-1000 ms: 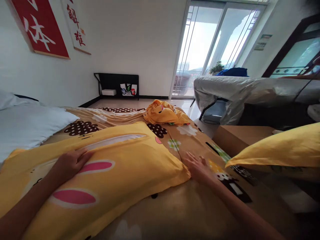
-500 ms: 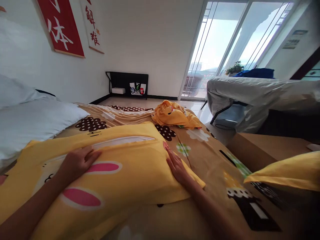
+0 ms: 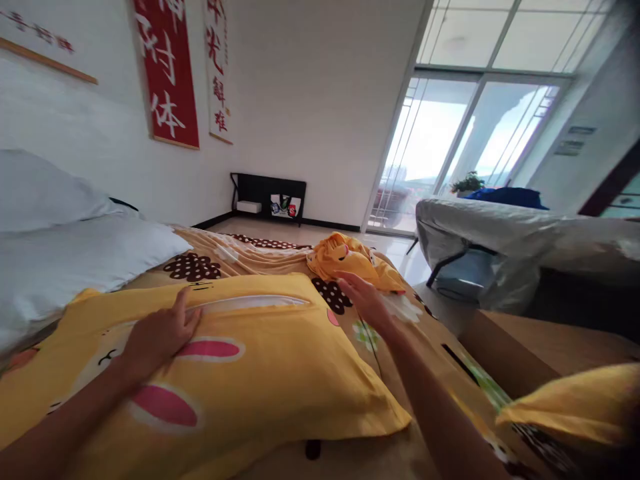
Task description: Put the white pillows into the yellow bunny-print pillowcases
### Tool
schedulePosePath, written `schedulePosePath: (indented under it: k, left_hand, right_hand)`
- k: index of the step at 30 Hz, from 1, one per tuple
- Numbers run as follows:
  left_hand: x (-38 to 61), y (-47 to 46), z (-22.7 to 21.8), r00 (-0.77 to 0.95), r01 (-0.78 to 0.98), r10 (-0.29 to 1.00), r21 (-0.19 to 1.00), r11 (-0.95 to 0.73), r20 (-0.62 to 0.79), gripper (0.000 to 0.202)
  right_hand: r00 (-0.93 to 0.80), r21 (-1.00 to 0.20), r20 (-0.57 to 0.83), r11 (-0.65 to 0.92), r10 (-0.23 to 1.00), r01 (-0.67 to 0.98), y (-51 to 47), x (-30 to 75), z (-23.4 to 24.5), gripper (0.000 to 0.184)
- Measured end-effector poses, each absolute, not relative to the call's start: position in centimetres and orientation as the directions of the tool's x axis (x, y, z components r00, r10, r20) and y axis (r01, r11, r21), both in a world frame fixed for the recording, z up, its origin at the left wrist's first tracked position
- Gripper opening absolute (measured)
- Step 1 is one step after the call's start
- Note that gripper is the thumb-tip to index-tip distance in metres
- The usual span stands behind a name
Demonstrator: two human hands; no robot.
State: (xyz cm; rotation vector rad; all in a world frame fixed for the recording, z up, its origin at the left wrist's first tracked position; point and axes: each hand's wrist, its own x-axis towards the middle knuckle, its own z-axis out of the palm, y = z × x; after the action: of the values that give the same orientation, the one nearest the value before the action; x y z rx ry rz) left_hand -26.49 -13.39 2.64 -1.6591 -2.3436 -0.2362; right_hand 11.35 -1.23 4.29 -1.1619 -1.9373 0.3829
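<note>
A yellow pillow (image 3: 260, 363) with pink rabbit-ear print lies on the bed in front of me. Its white inner shows through an open slit along the far edge. My left hand (image 3: 163, 330) rests flat on the pillow beside that slit, fingers spread. My right hand (image 3: 364, 298) hovers open above the patterned bed sheet (image 3: 415, 333), stretched toward a crumpled yellow cloth (image 3: 350, 261) at the far end of the bed, close to it.
White pillows (image 3: 60, 250) lie at the left by the wall. Another yellow pillow (image 3: 575, 407) sits at lower right beside a wooden ledge (image 3: 545, 347). A covered table (image 3: 520, 233) stands at right, with a glass door (image 3: 445, 153) behind it.
My right hand has left the pillow's right edge and reached forward toward the crumpled yellow cloth. My view has tilted upward. The left hand stays on the pillow.
</note>
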Motion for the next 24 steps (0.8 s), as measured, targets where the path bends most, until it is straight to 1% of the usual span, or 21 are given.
schedulePosePath:
  k: [2, 3, 4, 6, 7, 9, 11, 13, 15, 17, 18, 20, 21, 22, 24]
  left_hand:
    - [-26.7, -12.8, 3.0, -0.332, 0.942, 0.916, 0.025, 0.336, 0.226, 0.051]
    - [-26.8, -12.6, 3.0, -0.343, 0.939, 0.914, 0.042, 0.342, 0.216, 0.049]
    - [-26.7, -12.4, 2.8, -0.354, 0.935, 0.908, 0.063, 0.349, 0.222, 0.048]
    - [-26.5, -12.2, 2.4, -0.379, 0.925, 0.887, 0.107, 0.363, 0.264, 0.051]
    - [-26.3, -12.2, 2.2, -0.383, 0.924, 0.876, 0.121, 0.363, 0.294, 0.053]
    - [-25.9, -12.5, 2.1, -0.353, 0.935, 0.856, 0.110, 0.338, 0.377, 0.051]
    - [-25.4, -12.9, 2.6, -0.276, 0.958, 0.825, 0.068, 0.280, 0.493, 0.049]
    - [-24.8, -13.3, 4.0, -0.158, 0.981, 0.756, 0.016, 0.192, 0.635, 0.046]
    - [-23.9, -13.6, 6.3, -0.008, 0.994, 0.626, -0.062, 0.090, 0.780, 0.042]
    - [-22.6, -13.8, 9.3, 0.188, 0.978, 0.411, -0.208, 0.005, 0.892, 0.035]
    - [-21.8, -13.9, 11.2, 0.296, 0.953, 0.283, -0.302, -0.022, 0.912, 0.031]
    - [-20.0, -13.8, 15.3, 0.489, 0.872, 0.032, -0.488, -0.040, 0.872, 0.024]
    - [-19.1, -13.7, 17.6, 0.550, 0.833, -0.051, -0.552, -0.032, 0.833, 0.021]
    - [-18.0, -13.5, 19.9, 0.591, 0.802, -0.116, -0.597, -0.024, 0.798, 0.020]
    - [-15.9, -13.1, 24.4, 0.610, 0.784, -0.151, -0.621, -0.026, 0.777, 0.022]
  right_hand:
    - [-0.263, -0.588, 0.456, 0.509, 0.850, 0.628, -0.7, 6.6, 4.0, 0.052]
    - [-0.265, -0.581, 0.435, 0.493, 0.861, 0.648, -0.7, 4.5, 3.0, 0.057]
    - [-0.260, -0.581, 0.397, 0.460, 0.880, 0.672, -0.8, 2.8, 1.6, 0.059]
    - [-0.226, -0.586, 0.338, 0.392, 0.914, 0.709, -1.1, 0.6, -1.1, 0.055]
    - [-0.179, -0.591, 0.302, 0.331, 0.936, 0.735, -1.2, 0.3, -2.1, 0.055]
    - [-0.055, -0.611, 0.234, 0.191, 0.971, 0.768, -1.3, 1.1, -3.1, 0.058]
    - [0.056, -0.645, 0.156, 0.058, 0.986, 0.762, -1.4, 2.8, -3.1, 0.065]
    - [0.096, -0.689, 0.096, -0.004, 0.991, 0.725, -1.6, 4.7, -2.6, 0.066]
    - [0.095, -0.736, 0.068, -0.014, 0.993, 0.677, -2.1, 6.1, -2.0, 0.061]
    - [0.104, -0.783, 0.096, 0.011, 0.990, 0.622, -2.8, 6.9, -1.3, 0.058]
    - [0.118, -0.802, 0.123, 0.029, 0.985, 0.597, -3.2, 7.1, -0.9, 0.058]
    - [0.154, -0.831, 0.183, 0.069, 0.971, 0.552, -4.4, 7.1, 0.0, 0.060]
    - [0.191, -0.856, 0.223, 0.098, 0.956, 0.508, -5.2, 6.8, 0.5, 0.062]
    - [0.241, -0.885, 0.267, 0.138, 0.933, 0.444, -6.2, 6.2, 0.7, 0.065]
    - [0.337, -0.924, 0.347, 0.256, 0.875, 0.285, -8.6, 4.5, 0.6, 0.072]
